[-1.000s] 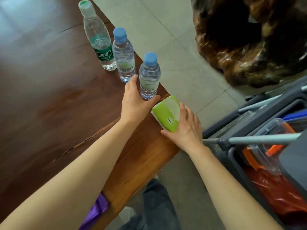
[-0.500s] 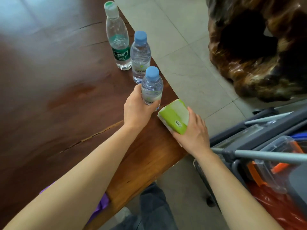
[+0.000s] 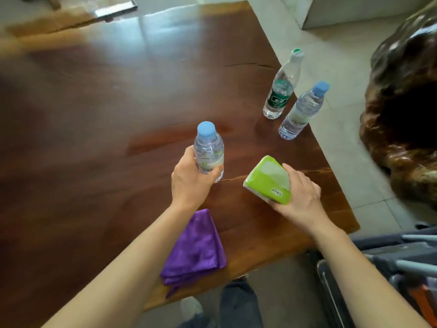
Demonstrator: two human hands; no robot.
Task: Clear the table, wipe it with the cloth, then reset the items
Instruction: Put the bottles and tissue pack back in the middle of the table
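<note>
My left hand (image 3: 189, 183) grips a small blue-capped water bottle (image 3: 208, 150), held just above the dark wooden table (image 3: 94, 129). My right hand (image 3: 301, 197) holds a green tissue pack (image 3: 269, 179), tilted, over the table's right part. A folded purple cloth (image 3: 196, 252) lies at the table's near edge, partly under my left forearm. Two more bottles stand by the right edge: a green-labelled one (image 3: 282, 88) and a blue-capped one (image 3: 301, 112).
A grey cleaning cart (image 3: 390, 263) stands at the lower right beside the table. A large dark carved wood piece (image 3: 402, 110) sits on the tiled floor to the right. My legs show below the table's near edge.
Both hands have lifted their items and carried them left, away from the table's right edge. The view has swung left, bringing the purple cloth and more tabletop into sight.
</note>
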